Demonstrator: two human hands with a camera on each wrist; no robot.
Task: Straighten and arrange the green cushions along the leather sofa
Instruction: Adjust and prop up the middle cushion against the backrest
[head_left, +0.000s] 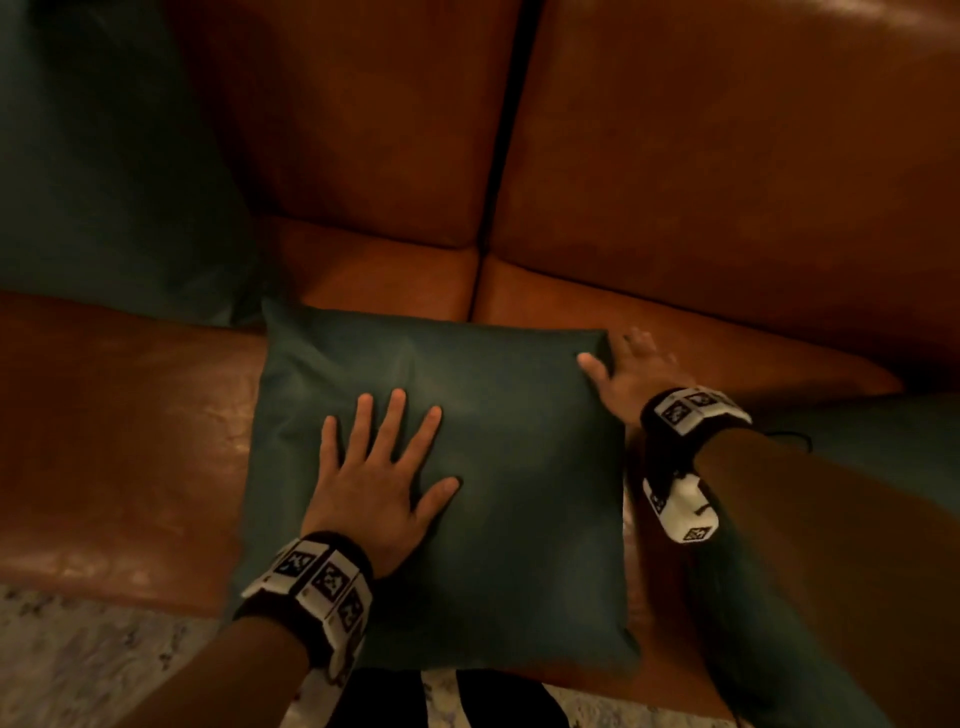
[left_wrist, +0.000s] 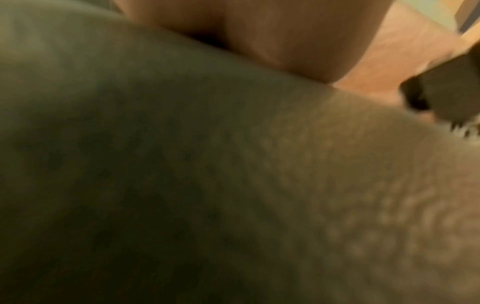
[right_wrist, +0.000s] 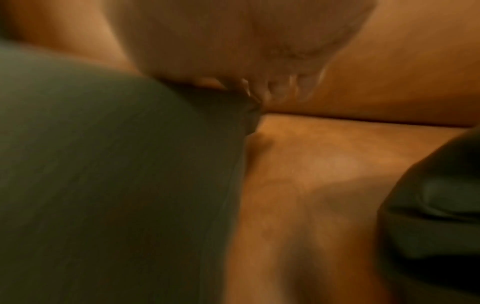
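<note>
Green cushion (head_left: 467, 467) lies flat at the sofa (head_left: 727, 182) seat's front edge. Left hand (head_left: 374, 478) presses it, fingers spread; right hand (head_left: 628, 369) grasps its far right corner. Bare leather lies either side.

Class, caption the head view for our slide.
Left hand flat on a green cushion; right hand at its corner, leather sofa.

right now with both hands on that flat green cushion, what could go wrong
1. The square green fabric cushion lies flat with its near edge past the front of the brown leather sofa seat; a careless shove might tip it toward the floor.
2. The left hand presses flat and grips nothing, so it could slide on lifting.
3. The right hand holds only the far right corner; pulling there might twist the cushion rather than straighten it.
</note>
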